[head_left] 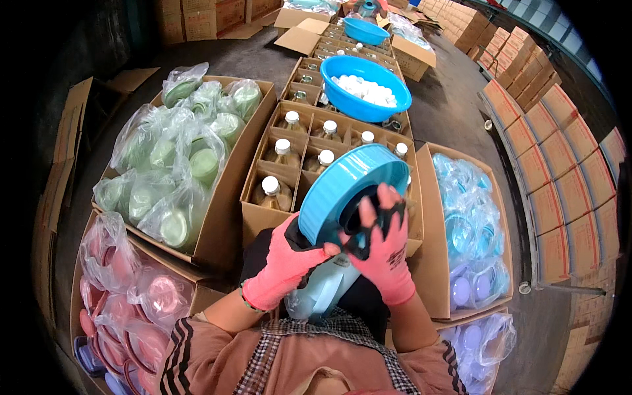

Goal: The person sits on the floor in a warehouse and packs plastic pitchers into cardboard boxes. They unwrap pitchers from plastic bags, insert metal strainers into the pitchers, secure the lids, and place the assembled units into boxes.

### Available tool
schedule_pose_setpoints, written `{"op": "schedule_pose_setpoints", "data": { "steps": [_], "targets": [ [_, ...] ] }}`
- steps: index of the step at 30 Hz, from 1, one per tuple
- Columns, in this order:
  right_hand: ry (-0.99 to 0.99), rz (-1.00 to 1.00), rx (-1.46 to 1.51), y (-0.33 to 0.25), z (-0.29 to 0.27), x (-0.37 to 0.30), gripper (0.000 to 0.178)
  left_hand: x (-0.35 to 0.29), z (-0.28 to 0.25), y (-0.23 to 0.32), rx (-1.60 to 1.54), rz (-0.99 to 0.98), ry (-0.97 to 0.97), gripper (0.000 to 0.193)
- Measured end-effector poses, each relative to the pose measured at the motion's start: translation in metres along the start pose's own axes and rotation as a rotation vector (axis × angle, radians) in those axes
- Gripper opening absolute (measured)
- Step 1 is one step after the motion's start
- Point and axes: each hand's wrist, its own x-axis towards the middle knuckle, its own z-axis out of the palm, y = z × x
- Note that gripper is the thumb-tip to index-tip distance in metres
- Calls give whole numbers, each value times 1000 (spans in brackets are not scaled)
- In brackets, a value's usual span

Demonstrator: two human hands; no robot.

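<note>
Both my hands wear pink gloves with dark palms. My left hand (pixel 283 266) grips the lower left rim of a blue round plastic lid-like part (pixel 336 174), tilted up before me. My right hand (pixel 382 253) is on its near side, fingers curled at the dark round centre; the fingertips are partly hidden. Below, a pale blue plastic piece (pixel 326 289) in clear wrap rests on my lap. Just beyond, a divided carton (pixel 263 216) holds several clear bottles (pixel 271 191) with white caps.
Left stand cartons of bagged green plastic parts (pixel 161 155) and pink ones (pixel 122 296). On the right are bagged blue parts (pixel 464 210) and purple ones (pixel 471 342). A blue basin (pixel 336 99) of white caps sits on the farther cartons. Stacked boxes (pixel 546 178) stand far right.
</note>
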Motion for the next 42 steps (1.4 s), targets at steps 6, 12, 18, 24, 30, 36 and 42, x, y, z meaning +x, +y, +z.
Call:
{"op": "schedule_pose_setpoints", "data": {
  "steps": [6,12,18,24,30,36,42],
  "targets": [
    [-81,957,1364,2,3,4,61,-6,-12,-13,310,284,129,58],
    [-884,998,1703,8,-6,30,58,16,-29,-20,228,303,233,51],
    [-343,900,1000,33,38,88,33,78,-114,-73,-935,322,433,45],
    [-555,480,293,53,186,125,28,58,-127,-111,-1178,147,433,53],
    [-1227,-2,144,23,300,94,43,62,-130,-81,-1154,1,613,32],
    [-1376,-274,83,11,331,72,42,63,-155,-84,-1094,-11,540,33],
    [-1374,-228,67,8,326,81,33,65,-162,-90,-1081,-43,502,34]
  ]
}}
